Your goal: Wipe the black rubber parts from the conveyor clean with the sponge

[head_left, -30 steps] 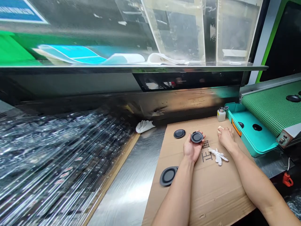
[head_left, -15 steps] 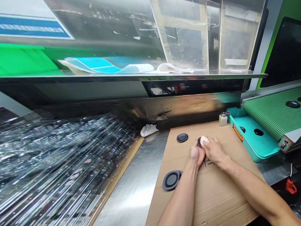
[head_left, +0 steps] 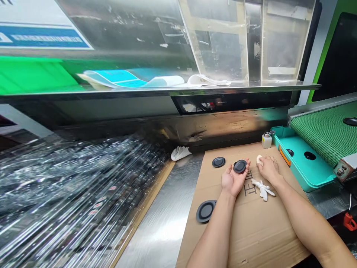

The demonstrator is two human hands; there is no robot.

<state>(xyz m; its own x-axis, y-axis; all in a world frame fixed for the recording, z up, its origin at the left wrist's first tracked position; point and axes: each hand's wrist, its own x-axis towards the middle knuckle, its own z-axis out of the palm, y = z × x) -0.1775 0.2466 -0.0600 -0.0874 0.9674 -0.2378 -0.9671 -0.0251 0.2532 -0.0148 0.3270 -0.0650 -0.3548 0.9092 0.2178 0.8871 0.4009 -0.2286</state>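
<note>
Held round black disc [head_left: 240, 166] in curled fingers of left hand [head_left: 233, 181] above cardboard sheet [head_left: 251, 230], pinched pale pad [head_left: 259, 159] apart in right hand [head_left: 268, 169]; seemingly mid-wiping, needing steady support for contact.

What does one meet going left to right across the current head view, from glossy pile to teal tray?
Glossy pile, glove-like white item, larger dark disc, smaller dark disc, left hand with held disc, right hand with white pad, teal tray.
</note>
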